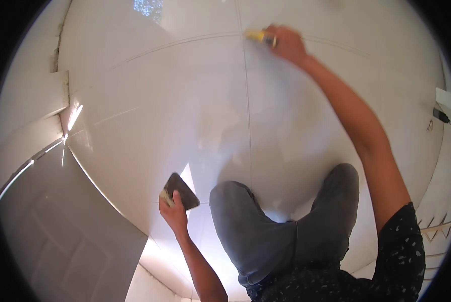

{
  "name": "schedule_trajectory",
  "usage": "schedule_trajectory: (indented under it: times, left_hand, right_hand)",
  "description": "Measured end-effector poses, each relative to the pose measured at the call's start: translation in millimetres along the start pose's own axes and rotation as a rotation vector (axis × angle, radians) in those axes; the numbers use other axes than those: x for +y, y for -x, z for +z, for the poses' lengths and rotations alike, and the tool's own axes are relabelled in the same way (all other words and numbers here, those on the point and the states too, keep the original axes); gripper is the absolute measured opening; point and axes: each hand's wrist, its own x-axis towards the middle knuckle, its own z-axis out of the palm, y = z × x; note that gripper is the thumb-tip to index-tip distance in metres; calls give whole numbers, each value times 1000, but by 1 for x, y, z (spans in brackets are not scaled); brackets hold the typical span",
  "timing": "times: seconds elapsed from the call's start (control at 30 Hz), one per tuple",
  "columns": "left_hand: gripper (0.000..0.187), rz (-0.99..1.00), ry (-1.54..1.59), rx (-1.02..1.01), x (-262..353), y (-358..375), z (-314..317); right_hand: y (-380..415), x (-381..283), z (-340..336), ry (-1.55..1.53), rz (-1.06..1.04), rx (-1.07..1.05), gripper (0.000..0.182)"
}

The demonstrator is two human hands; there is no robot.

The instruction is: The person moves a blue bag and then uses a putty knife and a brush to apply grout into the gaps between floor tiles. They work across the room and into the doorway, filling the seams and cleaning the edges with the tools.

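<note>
My right hand (pixel 289 45) is stretched far forward over the pale tiled floor (pixel 205 105), its fingers closed round a yellow hand tool (pixel 255 35) with a dark part near the grip. The tool's tip is right at the crossing of two thin tile joints; motion blur hides its exact kind. Low on the left, my left hand (pixel 174 214) grips a dark flat plate (pixel 181 191) with rounded corners. The thumb lies across its face, and a pale yellowish piece shows at its left edge beside the fingers.
My bent knees (pixel 286 221) in grey trousers frame the near floor. A grey panelled door (pixel 59 241) stands at lower left, with a stepped wall edge (pixel 54 95) above it. By the right wall lies a small black object (pixel 440 116). Bright light reflects off the tiles.
</note>
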Motion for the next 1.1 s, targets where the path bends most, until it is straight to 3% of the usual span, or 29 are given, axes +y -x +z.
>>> schedule_trajectory:
  times: [0.03,0.07,0.13,0.2,0.23,0.27,0.37,0.4,0.5,0.6,0.67,0.7,0.8,0.9,1.0,1.03,1.1]
  left_hand:
    - [32,-44,72,-7,-8,4,-5]
    - [32,-93,138,-21,-16,8,-9]
    - [31,-126,214,5,-25,11,-6]
    - [32,-224,353,46,-29,13,3]
    - [32,-233,363,43,-32,11,10]
    - [32,-202,387,58,-37,9,18]
    - [32,-195,407,64,-35,11,22]
    - [32,-194,432,58,-32,11,21]
    - [33,-194,450,86,-30,12,20]
    - [34,-173,461,83,-26,12,21]
    - [35,-194,453,72,-24,15,19]
    - [35,-182,460,68,-22,15,19]
    - [37,-118,376,100,-22,13,18]
    - [40,-150,527,100,-18,12,24]
    - [39,-161,561,78,-15,9,29]
    - [39,-134,519,99,-22,7,36]
    - [38,-147,496,102,-34,6,35]
  right_hand:
    - [-34,27,-4,85,-7,69,27]
    - [-46,27,-35,201,-142,151,22]
    - [-38,16,-55,107,-212,182,14]
    - [-4,2,-51,-298,-220,67,11]
    - [29,-14,-43,-550,-340,-1,15]
    - [73,-33,-30,-454,-390,-140,21]
    - [223,-96,-13,-552,-430,-659,35]
    - [253,-115,-17,-448,-500,-958,36]
    - [292,-136,-12,-438,-525,-1000,36]
    - [221,-101,45,-486,-455,-289,42]
    - [119,-86,10,-291,-269,-163,37]
    - [84,-79,-1,-107,-282,9,35]
    - [63,-68,-32,-78,-264,119,35]
    - [153,-87,-34,-428,-206,-67,30]
    - [272,-123,-42,-595,-104,-677,31]
    - [280,-110,-33,-598,-101,-675,31]
    - [301,-86,-32,-677,-293,-730,38]
